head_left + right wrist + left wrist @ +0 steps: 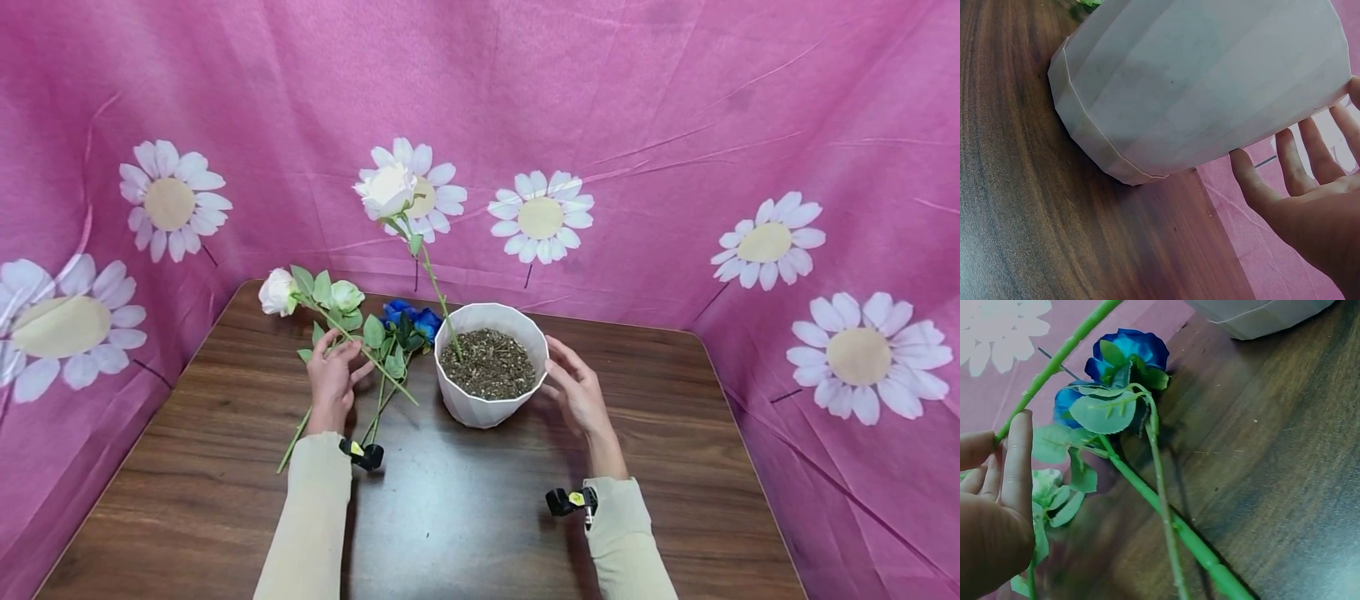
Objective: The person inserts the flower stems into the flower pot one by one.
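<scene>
My left hand (333, 379) pinches the green stem (1054, 365) of a white rose (278, 292) between thumb and fingers. The bloom points to the far left and the stem's cut end slants toward the pot. A white faceted flower pot (480, 410) full of dark soil (491, 367) stands at the middle of the table. Another white rose (387, 192) is upright in that soil at the left side, leaning left. On the pot's right, my right hand (581, 396) has its fingers nearly straight, fingertips touching the outer wall (1210, 87) near the rim.
Two blue roses (426, 323) lie left of the pot, their stems toward me. A pale green-white rose (347, 296) lies behind my left hand. The wooden table (465, 517) meets a pink cloth backdrop (637, 100) printed with daisies.
</scene>
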A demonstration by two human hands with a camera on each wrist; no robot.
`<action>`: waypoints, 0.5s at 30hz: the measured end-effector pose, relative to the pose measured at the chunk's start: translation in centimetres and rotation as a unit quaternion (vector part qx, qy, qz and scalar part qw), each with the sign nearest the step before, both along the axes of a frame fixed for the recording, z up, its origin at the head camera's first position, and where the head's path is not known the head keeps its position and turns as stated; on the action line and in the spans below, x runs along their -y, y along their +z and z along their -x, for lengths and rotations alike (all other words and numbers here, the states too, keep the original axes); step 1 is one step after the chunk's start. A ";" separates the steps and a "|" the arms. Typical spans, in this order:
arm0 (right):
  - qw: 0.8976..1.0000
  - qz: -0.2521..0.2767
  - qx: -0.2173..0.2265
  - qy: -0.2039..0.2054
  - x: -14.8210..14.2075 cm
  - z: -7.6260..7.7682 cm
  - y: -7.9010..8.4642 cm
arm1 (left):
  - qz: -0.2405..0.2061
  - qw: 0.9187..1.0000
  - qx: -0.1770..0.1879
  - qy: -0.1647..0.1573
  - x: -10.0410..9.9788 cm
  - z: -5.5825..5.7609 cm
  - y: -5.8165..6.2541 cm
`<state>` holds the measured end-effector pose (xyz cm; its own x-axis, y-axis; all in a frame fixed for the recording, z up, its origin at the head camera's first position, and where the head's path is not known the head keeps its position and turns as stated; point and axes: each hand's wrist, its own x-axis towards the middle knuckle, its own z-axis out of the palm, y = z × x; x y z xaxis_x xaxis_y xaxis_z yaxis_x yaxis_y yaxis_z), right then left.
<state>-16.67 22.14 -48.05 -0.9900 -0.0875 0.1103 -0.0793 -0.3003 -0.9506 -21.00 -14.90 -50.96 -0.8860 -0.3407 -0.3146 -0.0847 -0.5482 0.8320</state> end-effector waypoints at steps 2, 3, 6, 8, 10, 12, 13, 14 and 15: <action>1.000 0.004 -0.006 0.002 -0.1 0.0 -0.1 | -0.002 1.000 -0.012 0.007 -0.1 0.0 0.3; 1.000 0.004 -0.007 0.002 -0.1 0.1 -0.2 | -0.001 1.000 -0.018 0.009 -0.1 0.0 0.4; 1.000 0.001 -0.010 0.008 -0.7 0.5 -1.2 | -0.002 0.999 -0.036 0.013 -0.2 0.1 0.9; 1.000 -0.010 -0.011 0.014 -1.4 1.2 -2.6 | -0.006 0.999 -0.042 0.011 -0.3 0.1 1.2; 1.000 -0.018 -0.008 0.017 -1.9 1.7 -3.4 | -0.015 0.999 -0.047 0.011 -0.3 0.2 1.5; 1.000 -0.026 -0.003 0.014 -2.0 1.8 -3.7 | -0.029 0.998 -0.050 0.012 -0.3 0.3 1.7; 1.000 -0.019 -0.005 0.015 -1.7 1.6 -3.3 | -0.036 0.998 -0.052 0.013 -0.3 0.3 1.9; 1.000 -0.020 -0.003 0.011 -1.4 1.3 -2.6 | -0.041 0.998 -0.054 0.015 -0.3 0.4 2.0; 1.000 -0.013 -0.003 0.008 -1.1 1.0 -2.0 | -0.045 0.997 -0.056 0.016 -0.3 0.4 2.2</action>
<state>-17.71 23.23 -50.09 -0.9879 -0.1053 0.1139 -0.0808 -0.2772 -0.9574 -21.38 -14.57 -48.78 -0.9064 -0.3445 -0.2445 0.0251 -0.6216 0.7829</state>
